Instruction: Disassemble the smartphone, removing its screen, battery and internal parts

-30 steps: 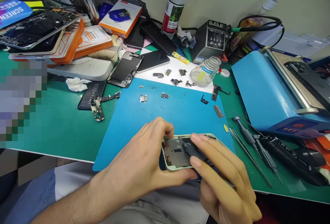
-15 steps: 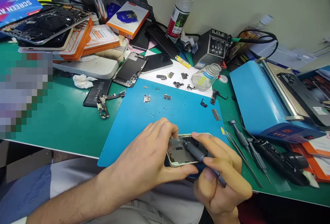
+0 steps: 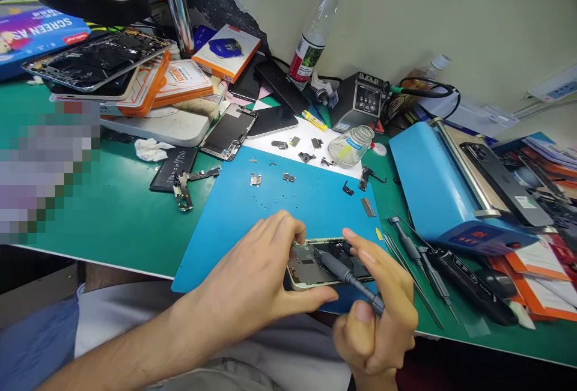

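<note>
An opened phone housing (image 3: 303, 269) with a pale rim and grey inner plate is tilted up at the near edge of the blue mat (image 3: 211, 259). My left hand (image 3: 265, 265) grips it by its left end, thumb along the near side and fingers over the far side. In my right hand (image 3: 378, 313) is a grey screwdriver (image 3: 345, 274), its handle between thumb and fingers, its front end over the inside of the housing. The screwdriver's fine tip is too small to make out. The index finger is raised near the housing's far right corner.
Tiny screws (image 3: 274, 202), small metal brackets (image 3: 255, 179) and a metal strip (image 3: 368, 207) lie on the mat. Tweezers (image 3: 412, 280) and more screwdrivers (image 3: 437, 271) lie to the right, beside a blue machine (image 3: 433, 187). A battery (image 3: 174, 169) and flex cable (image 3: 183, 190) lie left; a glass jar (image 3: 351, 146) stands behind.
My right hand's fingers have loosened and lifted off the housing, exposing more of the screwdriver. My left hand still holds the housing. The whole view has shifted slightly.
</note>
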`<state>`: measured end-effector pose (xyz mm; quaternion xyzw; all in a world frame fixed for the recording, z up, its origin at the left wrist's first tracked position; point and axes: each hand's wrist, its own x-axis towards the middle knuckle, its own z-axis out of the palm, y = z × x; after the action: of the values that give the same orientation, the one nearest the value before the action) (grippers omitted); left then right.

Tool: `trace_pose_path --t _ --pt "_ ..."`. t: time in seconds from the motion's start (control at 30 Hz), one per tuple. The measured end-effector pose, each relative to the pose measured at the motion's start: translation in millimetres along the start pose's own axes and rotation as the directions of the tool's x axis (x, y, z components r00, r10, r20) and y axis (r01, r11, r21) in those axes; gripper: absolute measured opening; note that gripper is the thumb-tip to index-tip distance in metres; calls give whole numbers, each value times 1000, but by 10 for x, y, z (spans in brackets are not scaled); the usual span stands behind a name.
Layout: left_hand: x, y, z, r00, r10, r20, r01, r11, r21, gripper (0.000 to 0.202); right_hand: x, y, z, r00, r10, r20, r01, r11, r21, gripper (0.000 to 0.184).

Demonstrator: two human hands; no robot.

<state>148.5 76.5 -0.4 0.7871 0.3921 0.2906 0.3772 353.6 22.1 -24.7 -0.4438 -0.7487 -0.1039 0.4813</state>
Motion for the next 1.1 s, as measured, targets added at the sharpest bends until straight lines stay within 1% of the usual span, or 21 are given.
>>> trace_pose_path --t 0.03,0.1,0.17,0.2,0.23,0.27,0.3,0.33,0.37,0.4,0.43,0.5,0.53,0.6,0.7,0.8,0.87,0.9,0.97,1.03,1.1 --pt "-13 0 3 1000 1 -1 -1 1000 4 49 -6 0 -1 1000 -8 0 8 1000 -8 55" --pt "-60 6 18 1000 0 11 -1 1000 14 45 -15 -4 -5 1000 15 6 -15 1000 -12 54" --pt "-130 18 41 999 19 34 -21 998 54 45 -19 -18 -15 996 90 -1 -90 996 22 51" --pt "-168 27 53 998 37 51 -41 995 92 49 -19 -27 -23 989 140 -48 -137 989 53 49" --pt "-204 36 64 996 55 70 -64 988 138 58 -16 -37 -33 973 195 -120 -184 978 99 47" --pt "-232 46 72 993 73 88 -88 979 181 71 -12 -47 -45 945 261 -196 -233 960 157 43" --pt "-248 54 76 991 87 106 -108 971 215 83 -7 -55 -59 907 340 -247 -287 931 225 39" --pt "-249 62 75 989 93 118 -119 964 236 89 -3 -61 -73 869 421 -259 -345 892 294 34" --pt "-234 69 71 989 95 117 -121 961 250 87 0 -64 -87 839 493 -231 -400 846 353 31" --pt "-202 75 64 989 100 108 -125 956 264 78 2 -64 -98 820 547 -168 -453 800 394 28" --pt "-156 80 55 989 111 101 -136 948 287 62 2 -62 -106 807 581 -104 -497 763 413 26" --pt "-38 90 37 984 143 102 -171 915 365 23 3 -52 -110 797 602 -42 -536 739 408 25" --pt "22 95 30 979 166 116 -199 892 406 11 7 -46 -107 793 608 -31 -549 736 396 25" --pt "121 108 22 971 201 130 -239 852 466 13 22 -28 -100 771 636 -19 -586 721 371 23" --pt "177 134 22 974 214 80 -225 841 492 11 52 14 -100 696 718 -15 -651 639 409 23" --pt "151 174 27 979 197 58 -201 861 466 11 67 67 -116 617 786 -25 -656 532 535 24" --pt "119 205 40 968 231 95 -248 857 451 13 70 92 -127 581 809 -90 -623 514 590 24" --pt "103 220 52 955 263 137 -297 844 446 14 71 99 -131 565 813 -139 -601 522 605 23" --pt "69 246 86 913 324 247 -405 795 452 17 76 107 -137 531 818 -222 -559 535 633 23" --pt "34 266 130 874 357 330 -482 732 482 19 82 110 -143 505 827 -249 -534 525 662 23" --pt "12 280 170 861 367 352 -507 677 533 20 87 114 -151 488 839 -240 -529 503 683 25"
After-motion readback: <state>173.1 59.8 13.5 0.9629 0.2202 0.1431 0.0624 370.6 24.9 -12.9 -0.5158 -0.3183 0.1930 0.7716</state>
